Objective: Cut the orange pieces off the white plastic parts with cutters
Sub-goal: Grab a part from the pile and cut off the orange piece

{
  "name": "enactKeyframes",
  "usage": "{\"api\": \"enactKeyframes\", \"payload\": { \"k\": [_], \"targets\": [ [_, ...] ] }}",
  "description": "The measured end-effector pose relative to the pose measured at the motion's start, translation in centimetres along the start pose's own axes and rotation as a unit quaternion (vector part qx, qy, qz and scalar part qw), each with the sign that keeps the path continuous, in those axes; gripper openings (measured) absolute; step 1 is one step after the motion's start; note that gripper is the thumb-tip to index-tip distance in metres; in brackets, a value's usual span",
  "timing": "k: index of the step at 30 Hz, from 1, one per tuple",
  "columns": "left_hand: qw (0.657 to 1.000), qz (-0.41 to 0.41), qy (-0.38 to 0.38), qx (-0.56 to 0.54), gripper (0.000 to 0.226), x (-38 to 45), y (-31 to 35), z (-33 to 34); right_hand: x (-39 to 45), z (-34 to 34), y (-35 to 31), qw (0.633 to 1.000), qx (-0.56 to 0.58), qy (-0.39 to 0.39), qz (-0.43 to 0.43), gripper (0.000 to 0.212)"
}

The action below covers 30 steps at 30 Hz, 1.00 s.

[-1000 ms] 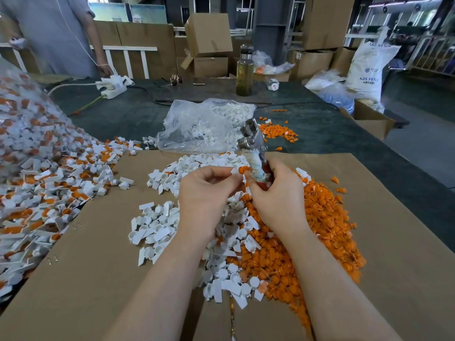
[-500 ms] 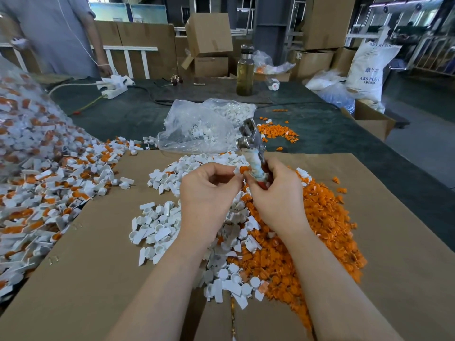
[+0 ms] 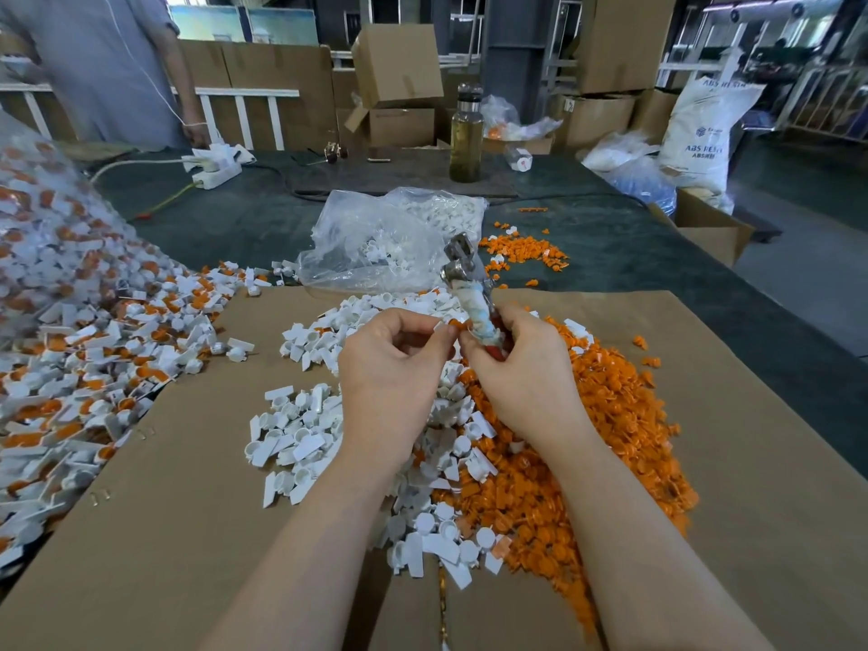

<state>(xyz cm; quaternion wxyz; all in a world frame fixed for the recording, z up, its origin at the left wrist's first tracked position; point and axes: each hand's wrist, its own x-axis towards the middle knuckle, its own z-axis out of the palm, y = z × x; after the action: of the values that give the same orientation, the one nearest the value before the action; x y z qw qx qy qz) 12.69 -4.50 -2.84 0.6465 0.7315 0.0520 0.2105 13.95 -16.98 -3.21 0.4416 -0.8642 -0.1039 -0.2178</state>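
My left hand (image 3: pixel 390 368) pinches a small white part with an orange piece (image 3: pixel 452 324) between thumb and fingertips. My right hand (image 3: pixel 521 368) grips the cutters (image 3: pixel 469 284) by their wrapped handles, the metal jaws pointing up and away. The fingertips of both hands meet at the orange piece. Under my hands lie a heap of trimmed white parts (image 3: pixel 300 434) and a heap of orange pieces (image 3: pixel 610 439), both on brown cardboard (image 3: pixel 164 533). A big pile of uncut white-and-orange parts (image 3: pixel 70 368) spreads at the left.
A clear plastic bag of white parts (image 3: pixel 390 237) lies beyond the cardboard, with scattered orange bits (image 3: pixel 521 251) to its right. Farther back stand a bottle (image 3: pixel 466 133), a power strip (image 3: pixel 216 166), cardboard boxes and a white sack (image 3: pixel 704 133). A person (image 3: pixel 108 68) stands at far left.
Both hands have stayed in place; the left fingertips and the part have shifted slightly against the cutters' handle.
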Motion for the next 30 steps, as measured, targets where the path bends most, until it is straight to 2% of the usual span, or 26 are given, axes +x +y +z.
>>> {"api": "enactKeyframes", "payload": {
  "k": [5, 10, 13, 15, 24, 30],
  "targets": [
    [1.0, 0.008, 0.003, 0.014, 0.013, 0.1, 0.0, 0.0, 0.1, -0.2, -0.2, 0.999, 0.022, -0.02, 0.015, 0.012],
    [1.0, -0.003, 0.012, -0.018, 0.011, 0.5, -0.1, -0.5, 0.2, -1.3, 0.3, 0.995, 0.062, -0.078, 0.029, 0.004],
    [0.999, -0.008, 0.011, -0.05, 0.006, 0.7, 0.0, -0.8, 0.2, -2.1, 0.5, 0.989, 0.064, -0.127, 0.034, 0.011],
    [0.998, -0.008, 0.01, -0.067, 0.007, 0.7, 0.0, -0.9, 0.3, -2.6, 0.5, 0.985, 0.056, -0.156, 0.037, 0.008],
    [0.996, 0.005, -0.002, -0.086, 0.012, 0.9, 0.1, -1.0, 0.2, -3.4, 0.1, 0.966, 0.021, -0.255, 0.043, 0.02],
    [0.994, 0.013, -0.022, -0.108, 0.009, 0.9, 0.1, -1.2, 0.2, -3.2, 0.2, 0.963, 0.014, -0.266, 0.03, 0.013]
  ]
}}
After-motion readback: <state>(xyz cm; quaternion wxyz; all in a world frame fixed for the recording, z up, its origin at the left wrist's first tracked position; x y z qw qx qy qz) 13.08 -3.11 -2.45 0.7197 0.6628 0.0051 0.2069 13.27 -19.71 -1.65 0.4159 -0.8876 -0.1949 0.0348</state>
